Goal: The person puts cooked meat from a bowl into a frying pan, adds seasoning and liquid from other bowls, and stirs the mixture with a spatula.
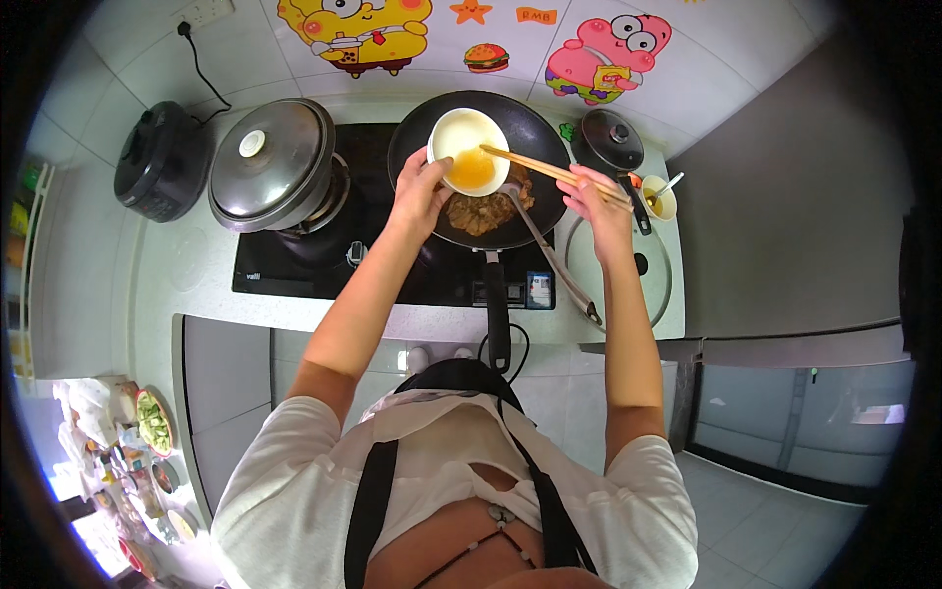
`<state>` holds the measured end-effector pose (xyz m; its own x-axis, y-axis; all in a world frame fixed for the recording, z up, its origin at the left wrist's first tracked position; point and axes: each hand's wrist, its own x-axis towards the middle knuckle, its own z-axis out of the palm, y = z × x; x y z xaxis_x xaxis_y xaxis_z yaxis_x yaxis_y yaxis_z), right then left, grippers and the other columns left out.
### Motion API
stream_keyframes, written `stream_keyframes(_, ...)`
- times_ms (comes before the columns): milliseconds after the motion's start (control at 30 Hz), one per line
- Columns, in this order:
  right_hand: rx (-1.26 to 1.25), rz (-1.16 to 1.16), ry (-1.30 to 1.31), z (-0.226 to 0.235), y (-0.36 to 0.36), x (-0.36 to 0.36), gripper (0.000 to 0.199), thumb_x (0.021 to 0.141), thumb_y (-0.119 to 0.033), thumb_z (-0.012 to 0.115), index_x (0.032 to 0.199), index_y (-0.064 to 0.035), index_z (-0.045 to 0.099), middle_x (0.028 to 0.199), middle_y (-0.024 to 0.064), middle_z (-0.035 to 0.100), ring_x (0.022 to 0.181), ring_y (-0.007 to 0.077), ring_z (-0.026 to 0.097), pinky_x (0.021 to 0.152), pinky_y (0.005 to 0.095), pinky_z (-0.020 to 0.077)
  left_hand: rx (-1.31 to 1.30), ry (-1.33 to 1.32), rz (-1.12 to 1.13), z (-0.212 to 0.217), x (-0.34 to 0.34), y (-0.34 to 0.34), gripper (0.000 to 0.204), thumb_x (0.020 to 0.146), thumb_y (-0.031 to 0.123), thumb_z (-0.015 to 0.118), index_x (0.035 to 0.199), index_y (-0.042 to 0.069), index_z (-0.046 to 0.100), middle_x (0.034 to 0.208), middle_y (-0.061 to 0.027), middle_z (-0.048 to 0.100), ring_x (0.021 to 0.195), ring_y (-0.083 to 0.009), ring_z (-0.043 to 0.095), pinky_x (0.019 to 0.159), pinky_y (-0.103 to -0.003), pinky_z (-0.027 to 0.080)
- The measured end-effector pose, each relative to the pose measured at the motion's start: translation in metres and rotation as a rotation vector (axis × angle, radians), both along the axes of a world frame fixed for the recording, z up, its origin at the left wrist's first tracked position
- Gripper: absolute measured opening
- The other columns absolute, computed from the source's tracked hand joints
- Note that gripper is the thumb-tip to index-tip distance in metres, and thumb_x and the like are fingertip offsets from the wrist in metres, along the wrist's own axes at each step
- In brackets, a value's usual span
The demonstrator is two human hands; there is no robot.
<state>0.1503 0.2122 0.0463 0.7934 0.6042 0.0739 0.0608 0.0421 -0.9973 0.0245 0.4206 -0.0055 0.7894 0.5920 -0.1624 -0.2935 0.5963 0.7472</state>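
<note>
Tilted over a black frying pan [535, 118], a white bowl [444, 133] holds some yellow liquid that looks like beaten egg. My left hand [426, 191] grips the bowl by its near left rim. Wooden chopsticks [535, 164] are pinched in my right hand [599, 204], their tips inside the bowl at the liquid. Browned food [478, 214] lies in the near part of the pan, partly hidden under the bowl. A metal spatula [548, 250] rests across the pan's right edge, its head in the food and its handle toward me.
A large lidded pot [265, 167] stands on the left burner of the black stove [304, 265], beside a black cooker [162, 162]. To the right are a small lidded pan [608, 142], a glass lid [657, 285] and a cup with a spoon [660, 201]. The pan's handle [497, 314] overhangs the counter edge.
</note>
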Motion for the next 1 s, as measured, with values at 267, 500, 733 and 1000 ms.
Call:
stream_keyframes(267,0.049,-0.109,0.182,0.006,-0.002,0.02,0.024,0.086,-0.02,0.05,0.095,0.0005,0.057,0.088,0.0119,0.061,0.072,0.019,0.064,0.062,0.0254,0.0515,-0.161,0.457,-0.263,0.037,-0.008,0.037,0.044,0.077,0.035,0.058,0.111,0.01,0.046,0.099,-0.0062,0.058,0.091,-0.0164,0.057,0.083,-0.041,0.044)
stream_keyframes(500,0.027,0.051,-0.006,0.031,0.007,-0.024,0.021,0.085,-0.021,0.053,0.096,-0.0042,0.06,0.095,0.0078,0.06,0.082,0.0167,0.061,0.067,0.0259,0.0512,-0.223,0.311,-0.373,0.057,-0.018,0.024,0.045,0.081,0.039,0.045,0.118,0.014,0.044,0.115,-0.0086,0.051,0.104,-0.0268,0.052,0.088,-0.051,0.038)
stream_keyframes(733,0.074,0.143,0.221,0.016,0.018,-0.053,0.026,0.088,-0.023,0.047,0.102,-0.0027,0.056,0.116,0.0099,0.05,0.106,0.0229,0.052,0.077,0.0357,0.0492,-0.292,0.122,-0.393,0.066,-0.025,0.002,0.049,0.083,0.04,0.042,0.121,0.009,0.042,0.12,-0.0113,0.048,0.107,-0.0288,0.05,0.087,-0.051,0.041)
stream_keyframes(1000,0.16,0.123,0.221,-0.002,0.021,-0.058,0.028,0.09,-0.024,0.044,0.105,-0.0021,0.053,0.111,0.0111,0.051,0.105,0.0238,0.052,0.076,0.0364,0.0509,-0.255,-0.011,-0.439,0.05,-0.026,0.002,0.048,0.084,0.036,0.048,0.123,0.008,0.041,0.122,-0.0111,0.047,0.11,-0.0263,0.048,0.091,-0.045,0.039)
